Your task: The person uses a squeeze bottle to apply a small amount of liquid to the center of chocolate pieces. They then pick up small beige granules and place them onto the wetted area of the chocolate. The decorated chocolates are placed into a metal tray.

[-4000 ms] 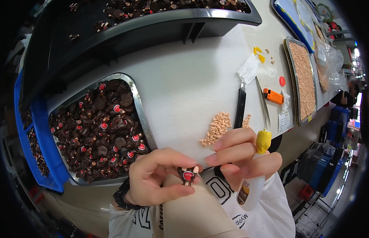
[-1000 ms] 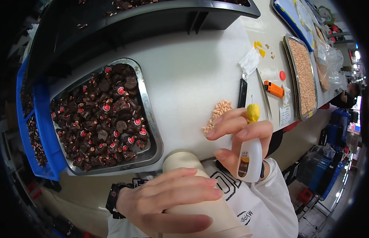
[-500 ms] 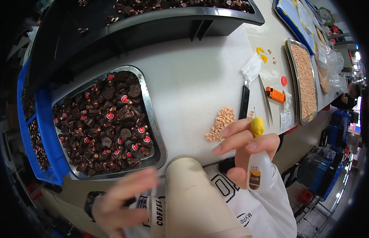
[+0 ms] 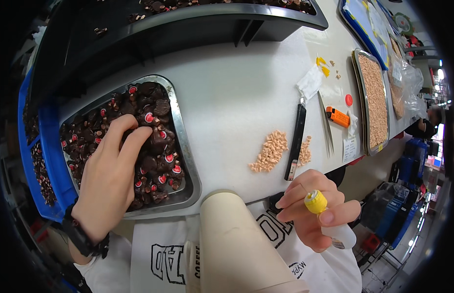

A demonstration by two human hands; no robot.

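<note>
My left hand point(image 4: 107, 171) reaches into a metal tray point(image 4: 184, 141) of glossy dark brown, chocolate-like pieces point(image 4: 161, 141), several of them bearing small red-and-white discs. Its thumb and index finger bend together among the pieces; what lies between the tips is hidden. In my right hand point(image 4: 310, 210), held above my lap at the table's front edge, is a small white squeeze bottle point(image 4: 341, 235) with a yellow top point(image 4: 315, 201) pointing up and left. Beyond that hand lie a black-handled cutter knife point(image 4: 296, 141) and a pile of tiny peach-coloured bits point(image 4: 271, 152).
A large black tray point(image 4: 188, 34) spans the far left. Blue bins point(image 4: 56, 171) stand left of the metal tray. To the right lie tweezers point(image 4: 327, 124), an orange lighter point(image 4: 338, 116), a red cap point(image 4: 349, 99) and a tray of peach bits point(image 4: 373, 102). A beige cylinder point(image 4: 232, 234) juts up centrally.
My left hand has moved up from the table's front edge into the dark pieces. The right hand has lowered, tilting the bottle so its yellow top faces more toward the camera.
</note>
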